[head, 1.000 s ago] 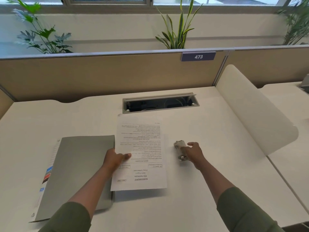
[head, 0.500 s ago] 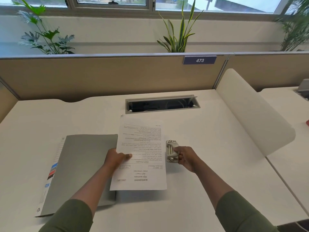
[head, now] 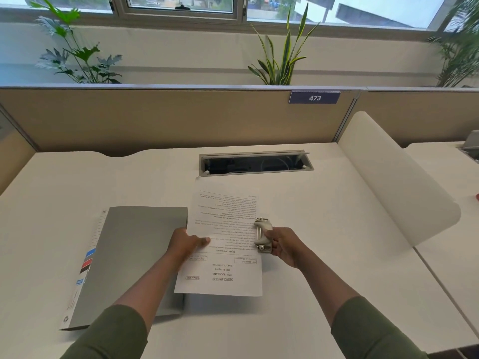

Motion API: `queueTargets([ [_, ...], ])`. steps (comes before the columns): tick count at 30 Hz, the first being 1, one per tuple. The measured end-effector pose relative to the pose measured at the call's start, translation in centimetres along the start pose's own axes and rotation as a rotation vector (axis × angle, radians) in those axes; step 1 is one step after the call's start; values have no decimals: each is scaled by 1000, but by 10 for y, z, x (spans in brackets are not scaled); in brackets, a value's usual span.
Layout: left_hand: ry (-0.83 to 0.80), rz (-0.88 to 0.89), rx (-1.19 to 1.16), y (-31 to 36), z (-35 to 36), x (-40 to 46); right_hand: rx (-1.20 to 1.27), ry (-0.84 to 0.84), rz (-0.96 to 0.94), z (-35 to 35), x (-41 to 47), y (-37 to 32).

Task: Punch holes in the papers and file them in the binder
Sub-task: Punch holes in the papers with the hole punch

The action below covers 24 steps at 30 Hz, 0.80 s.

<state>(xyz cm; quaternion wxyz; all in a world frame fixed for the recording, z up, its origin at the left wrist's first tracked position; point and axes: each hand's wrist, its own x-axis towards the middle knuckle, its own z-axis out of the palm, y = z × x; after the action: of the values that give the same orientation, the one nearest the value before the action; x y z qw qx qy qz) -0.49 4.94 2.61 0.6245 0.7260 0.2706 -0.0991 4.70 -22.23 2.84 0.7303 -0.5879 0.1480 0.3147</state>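
Observation:
A printed sheet of paper (head: pixel 225 244) lies on the white desk, its text upside down to me. My left hand (head: pixel 185 244) pinches its left edge, thumb on top. My right hand (head: pixel 286 246) grips a small white and metal hole punch (head: pixel 262 235) that sits against the paper's right edge, about halfway along it. A closed grey binder (head: pixel 129 257) with a labelled white spine lies flat to the left, its right side partly under the paper and my left forearm.
An open cable tray slot (head: pixel 255 164) is set into the desk just beyond the paper. A curved white divider (head: pixel 394 187) rises on the right, a beige partition (head: pixel 168 117) along the back. The desk's front edge is near my elbows.
My right hand has slid the hole punch leftward across the desk until it meets the paper's right edge. My left hand has kept hold of the paper's left edge.

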Motion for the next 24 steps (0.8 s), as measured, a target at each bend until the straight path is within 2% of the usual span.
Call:
queueTargets([
  [24,16,34,1,1,3,-10,-5,57,-47,13,-6,-3],
])
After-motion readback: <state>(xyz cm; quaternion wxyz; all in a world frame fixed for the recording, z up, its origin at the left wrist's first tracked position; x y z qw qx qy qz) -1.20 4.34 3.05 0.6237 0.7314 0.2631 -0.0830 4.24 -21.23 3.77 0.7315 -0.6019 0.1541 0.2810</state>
